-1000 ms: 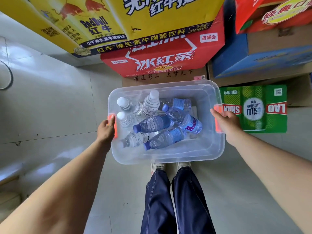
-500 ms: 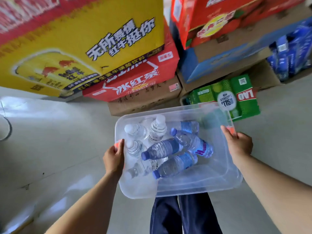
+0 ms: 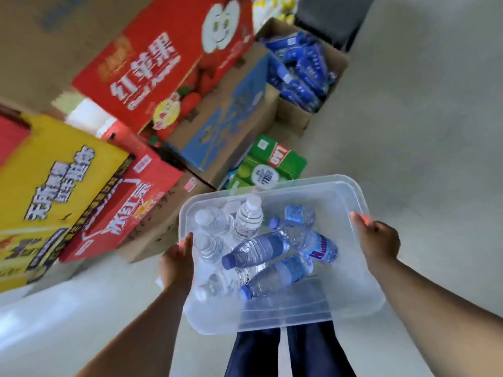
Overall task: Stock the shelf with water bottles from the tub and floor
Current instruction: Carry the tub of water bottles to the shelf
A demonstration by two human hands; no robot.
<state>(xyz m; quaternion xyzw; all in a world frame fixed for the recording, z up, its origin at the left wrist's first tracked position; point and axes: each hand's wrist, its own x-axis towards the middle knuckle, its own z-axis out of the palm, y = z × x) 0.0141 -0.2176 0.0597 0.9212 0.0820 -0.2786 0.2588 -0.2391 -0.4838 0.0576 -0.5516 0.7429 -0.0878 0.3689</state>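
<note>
A clear plastic tub (image 3: 351,303) hangs in front of my body, off the floor. My left hand (image 3: 177,263) grips its left rim and my right hand (image 3: 379,239) grips its right rim, both at orange handles. Inside lie several water bottles: blue-capped ones (image 3: 255,250) on their sides across the middle, white-capped ones (image 3: 249,217) standing or leaning at the left. No shelf is in view.
Stacked drink cartons stand to the left and ahead: a yellow one (image 3: 51,183), red ones (image 3: 152,74), a brown-and-blue one (image 3: 226,123), a green pack (image 3: 272,164). An open cardboard box of blue-labelled bottles (image 3: 302,74) sits further back. Grey floor (image 3: 424,131) spreads to the right.
The tub has come up off the floor in both hands. The view has swung right, so the cartons have slid left and the box of blue bottles has appeared.
</note>
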